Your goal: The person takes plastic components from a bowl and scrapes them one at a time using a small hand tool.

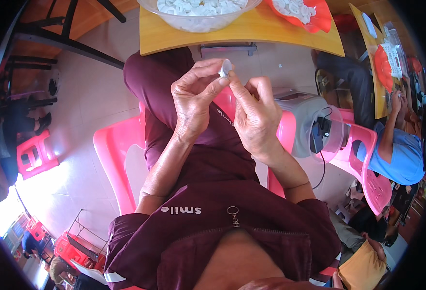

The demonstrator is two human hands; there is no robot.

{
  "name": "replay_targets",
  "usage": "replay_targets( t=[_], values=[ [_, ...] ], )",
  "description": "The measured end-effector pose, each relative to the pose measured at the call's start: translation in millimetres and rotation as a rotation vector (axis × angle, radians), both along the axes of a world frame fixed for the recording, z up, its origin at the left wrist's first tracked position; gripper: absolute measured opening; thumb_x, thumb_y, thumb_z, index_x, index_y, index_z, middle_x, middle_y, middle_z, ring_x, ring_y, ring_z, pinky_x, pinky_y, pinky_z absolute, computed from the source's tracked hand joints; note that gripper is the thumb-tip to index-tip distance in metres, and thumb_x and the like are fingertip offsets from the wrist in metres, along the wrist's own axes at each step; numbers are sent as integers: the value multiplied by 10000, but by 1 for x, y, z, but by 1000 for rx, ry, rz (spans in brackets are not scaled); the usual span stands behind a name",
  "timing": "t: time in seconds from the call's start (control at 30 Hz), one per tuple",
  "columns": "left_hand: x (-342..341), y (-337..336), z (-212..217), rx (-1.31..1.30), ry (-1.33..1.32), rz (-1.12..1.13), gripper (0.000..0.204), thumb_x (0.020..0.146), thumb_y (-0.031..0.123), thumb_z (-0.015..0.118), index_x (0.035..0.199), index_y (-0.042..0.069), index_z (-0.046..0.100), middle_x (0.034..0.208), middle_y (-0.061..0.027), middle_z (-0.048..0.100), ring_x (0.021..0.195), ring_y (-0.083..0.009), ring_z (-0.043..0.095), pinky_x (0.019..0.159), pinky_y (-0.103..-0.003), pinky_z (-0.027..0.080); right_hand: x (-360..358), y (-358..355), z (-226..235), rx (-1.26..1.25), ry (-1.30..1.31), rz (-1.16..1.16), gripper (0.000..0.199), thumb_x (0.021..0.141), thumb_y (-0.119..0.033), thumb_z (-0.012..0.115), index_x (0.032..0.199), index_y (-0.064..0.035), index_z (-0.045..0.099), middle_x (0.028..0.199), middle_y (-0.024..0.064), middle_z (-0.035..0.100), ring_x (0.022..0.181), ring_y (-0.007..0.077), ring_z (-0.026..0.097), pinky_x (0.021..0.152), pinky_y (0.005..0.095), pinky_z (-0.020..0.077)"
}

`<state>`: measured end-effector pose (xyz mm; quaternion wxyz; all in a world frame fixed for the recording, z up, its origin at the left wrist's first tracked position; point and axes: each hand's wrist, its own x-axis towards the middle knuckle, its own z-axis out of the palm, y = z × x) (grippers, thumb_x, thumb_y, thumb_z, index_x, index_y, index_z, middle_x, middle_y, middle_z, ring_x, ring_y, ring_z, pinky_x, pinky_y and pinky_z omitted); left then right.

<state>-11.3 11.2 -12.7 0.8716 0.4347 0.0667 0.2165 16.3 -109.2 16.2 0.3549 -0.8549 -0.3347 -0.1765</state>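
Two hands meet over our lap: left hand (192,104) pinches a small white plastic piece (225,68), right hand (255,116) fingers closing on it (bowl (199,21) of white pieces (201,7) remains on the far table (251,31)).

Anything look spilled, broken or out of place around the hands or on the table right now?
Nothing stands out. Both hands, left hand and right hand, pinch one small white piece over the lap. The clear bowl and the red tray sit upright on the yellow table, with white pieces inside them; I see none scattered.
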Motion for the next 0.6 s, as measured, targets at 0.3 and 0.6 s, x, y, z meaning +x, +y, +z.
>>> replay_targets(
  t=[0.3,0.6],
  values=[
    [1,-2,-6,-22,30,3,229,785,-114,622,990,-14,651,1063,-126,611,965,-172,604,871,-304,504,2,0,0,-121,-56,-9,429,669,32,631,1080,-90,636,747,53,438,563,179,534,440,315,449],
    [4,3,-9,-241,50,-138,230,827,-44,606,1048,17,607,1067,-141,634,1011,-221,611,902,-357,505,7,-7,9,-95,67,10,426,677,27,638,1072,-132,641,761,35,455,572,190,556,446,323,451]
  ],
)
